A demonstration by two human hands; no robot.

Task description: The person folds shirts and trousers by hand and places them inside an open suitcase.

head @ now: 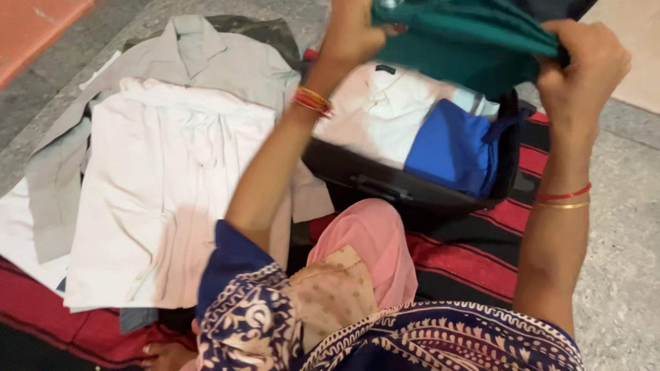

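The green garment (474,41) hangs stretched between both raised hands, above the open black suitcase (412,196). It looks like soft, light cloth that sags and folds freely, so it is best held by its edges or corners, as here. The left hand (350,31) is clenched on its near edge; the right hand (584,62) grips a bunched corner. Below the hands, folded white (375,113) and blue clothes (450,148) lie in the suitcase. Left of the left forearm, a white shirt (158,185) lies flat over a grey shirt (206,62) on a red-and-black striped blanket (474,254).
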